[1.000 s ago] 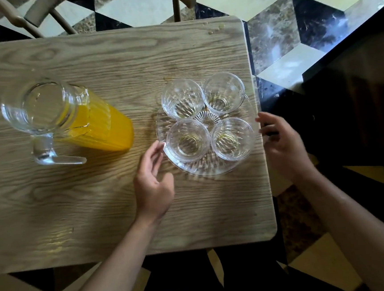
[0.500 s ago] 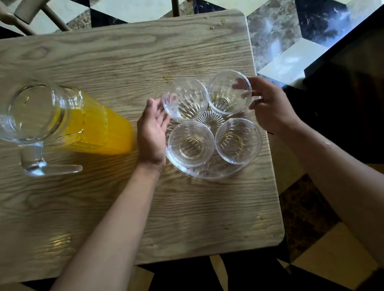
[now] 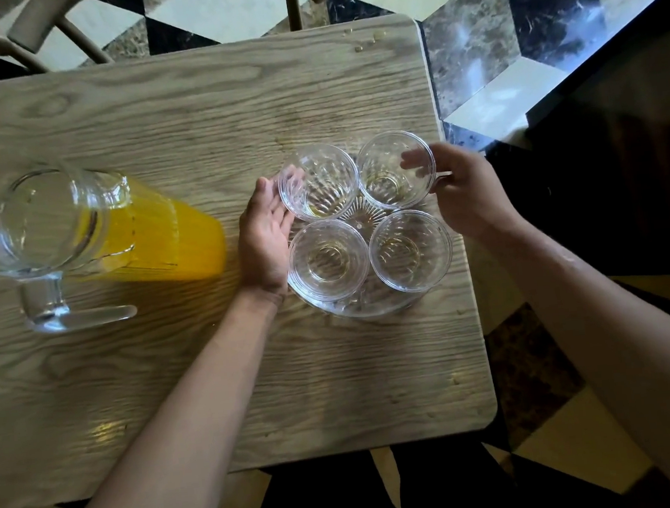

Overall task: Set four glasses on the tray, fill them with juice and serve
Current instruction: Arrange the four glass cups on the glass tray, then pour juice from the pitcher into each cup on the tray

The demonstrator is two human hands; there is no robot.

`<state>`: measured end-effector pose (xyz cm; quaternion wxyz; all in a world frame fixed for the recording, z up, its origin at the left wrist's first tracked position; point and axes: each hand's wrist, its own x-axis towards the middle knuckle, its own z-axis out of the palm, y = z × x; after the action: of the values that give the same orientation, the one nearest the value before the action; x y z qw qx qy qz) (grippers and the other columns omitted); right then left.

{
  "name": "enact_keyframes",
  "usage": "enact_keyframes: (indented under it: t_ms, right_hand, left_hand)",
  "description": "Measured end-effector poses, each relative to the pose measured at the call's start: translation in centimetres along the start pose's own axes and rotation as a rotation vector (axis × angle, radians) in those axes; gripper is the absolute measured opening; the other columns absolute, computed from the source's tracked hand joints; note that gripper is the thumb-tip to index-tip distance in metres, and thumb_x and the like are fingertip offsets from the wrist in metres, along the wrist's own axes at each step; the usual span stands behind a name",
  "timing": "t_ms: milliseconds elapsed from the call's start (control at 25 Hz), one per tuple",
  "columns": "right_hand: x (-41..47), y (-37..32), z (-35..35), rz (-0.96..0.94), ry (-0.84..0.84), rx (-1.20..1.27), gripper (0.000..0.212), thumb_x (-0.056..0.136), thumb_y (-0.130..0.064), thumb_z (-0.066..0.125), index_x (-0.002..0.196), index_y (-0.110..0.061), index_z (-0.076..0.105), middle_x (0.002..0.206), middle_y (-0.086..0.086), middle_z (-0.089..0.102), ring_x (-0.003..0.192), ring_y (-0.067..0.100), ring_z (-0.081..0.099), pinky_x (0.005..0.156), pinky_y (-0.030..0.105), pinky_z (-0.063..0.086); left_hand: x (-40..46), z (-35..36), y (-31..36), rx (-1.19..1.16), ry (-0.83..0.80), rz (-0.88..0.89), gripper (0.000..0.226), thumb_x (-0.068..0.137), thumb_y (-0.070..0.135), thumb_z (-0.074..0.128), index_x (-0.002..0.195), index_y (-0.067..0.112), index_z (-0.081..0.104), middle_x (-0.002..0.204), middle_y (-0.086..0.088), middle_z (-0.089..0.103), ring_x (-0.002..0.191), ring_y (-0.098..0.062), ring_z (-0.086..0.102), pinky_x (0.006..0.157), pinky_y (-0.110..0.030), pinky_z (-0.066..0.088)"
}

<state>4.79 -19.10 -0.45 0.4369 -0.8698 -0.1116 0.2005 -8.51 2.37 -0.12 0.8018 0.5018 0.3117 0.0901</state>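
Four clear ribbed glasses stand upright in a square on a round clear glass tray (image 3: 362, 310) near the table's right edge. All hold no juice. My left hand (image 3: 262, 227) cups the far-left glass (image 3: 319, 182) from the left, fingertips showing through its wall. My right hand (image 3: 466, 193) wraps the far-right glass (image 3: 387, 176) from the right, fingers behind it and thumb in front. The near-left glass (image 3: 328, 260) and near-right glass (image 3: 410, 251) are untouched. A glass pitcher (image 3: 154, 241) of orange juice stands at the left, handle toward me.
The wooden table (image 3: 192, 124) ends just right of the tray, with a few drops near its far right corner. A chair (image 3: 42, 32) stands behind the far edge. Dark furniture (image 3: 620, 148) fills the right side over a chequered tile floor.
Both hands have moved from the tray's near sides up to the two far glasses and closed around them. The camera has shifted slightly; glasses and pitcher stay put.
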Motion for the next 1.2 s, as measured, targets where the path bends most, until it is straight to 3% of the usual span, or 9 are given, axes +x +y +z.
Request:
enact_keyframes:
  t_ms: [120,320,440,560,640,800,1040,1200]
  right_hand:
    - [-0.3,-0.1,0.0,-0.017,0.013,-0.016,0.066,0.074,0.024,0.043,0.117,-0.014,0.074,0.111,-0.001,0.076,0.104,0.018,0.072,0.091,0.038,0.06]
    - [-1.2,-0.4,-0.7,0.037,0.024,0.001,0.067,0.075,0.024,0.04,0.12,-0.013,0.072,0.105,-0.002,0.074,0.096,0.019,0.071,0.078,0.021,0.059]
    - [-2.1,-0.4,-1.5,0.116,0.017,0.059,0.068,0.076,0.025,0.039,0.128,-0.009,0.066,0.115,0.001,0.072,0.102,0.023,0.072,0.088,0.033,0.061]
    - [-5.2,-1.4,-3.2,0.096,0.034,0.086,0.05,0.092,0.014,0.049,0.137,-0.007,0.057,0.123,0.005,0.069,0.107,0.021,0.07,0.099,0.046,0.057]
    - [-7.4,-2.5,-4.1,0.074,0.038,0.099,0.042,0.1,0.002,0.049,0.14,-0.006,0.054,0.129,0.008,0.067,0.112,0.02,0.069,0.103,0.044,0.055]
    - [-12.1,-5.1,-5.4,-0.026,0.073,0.133,0.038,0.103,-0.009,0.051,0.14,-0.006,0.055,0.131,0.006,0.067,0.116,0.016,0.067,0.104,0.039,0.055]
    - [-15.9,-9.6,-3.7,-0.238,0.006,0.123,0.036,0.102,-0.011,0.059,0.138,-0.007,0.06,0.133,0.011,0.065,0.117,0.016,0.065,0.091,0.006,0.048]
    - [-16.7,-13.4,-0.6,-0.324,-0.091,0.146,0.035,0.1,-0.011,0.061,0.134,-0.011,0.062,0.13,0.007,0.068,0.113,0.012,0.067,0.095,0.019,0.054]
  left_hand:
    - [0.3,-0.3,0.0,0.024,-0.006,0.0,0.066,0.096,0.049,0.036,0.14,0.003,0.055,0.147,-0.021,0.059,0.142,-0.026,0.054,0.127,-0.047,0.032]
    - [-0.6,-1.6,0.4,0.194,-0.01,0.082,0.069,0.098,0.051,0.032,0.151,0.009,0.048,0.152,-0.013,0.056,0.144,-0.018,0.051,0.125,-0.038,0.034]
    - [-2.7,-2.0,1.4,0.293,-0.019,0.132,0.068,0.098,0.049,0.036,0.151,0.007,0.045,0.144,-0.01,0.059,0.138,-0.015,0.056,0.119,-0.03,0.04]
    - [-5.4,-2.1,2.3,0.354,0.011,0.173,0.074,0.09,0.062,0.044,0.146,0.014,0.05,0.139,-0.008,0.06,0.137,-0.019,0.057,0.118,-0.032,0.042]
    - [-7.1,-1.9,3.0,0.395,0.043,0.192,0.081,0.086,0.064,0.045,0.146,0.01,0.05,0.137,-0.008,0.06,0.136,-0.022,0.057,0.114,-0.029,0.044]
    - [-12.6,-1.2,4.8,0.469,0.036,0.273,0.078,0.09,0.059,0.046,0.147,0.006,0.05,0.14,-0.013,0.058,0.128,-0.011,0.057,0.101,-0.01,0.042]
    - [-19.5,-1.5,6.6,0.5,0.11,0.345,0.069,0.089,0.059,0.048,0.145,0.018,0.049,0.141,-0.01,0.058,0.127,-0.009,0.057,0.101,-0.009,0.04]
    - [-23.1,-3.3,8.1,0.481,0.23,0.389,0.076,0.088,0.06,0.048,0.147,0.012,0.05,0.141,-0.01,0.059,0.126,-0.005,0.059,0.103,-0.014,0.043]
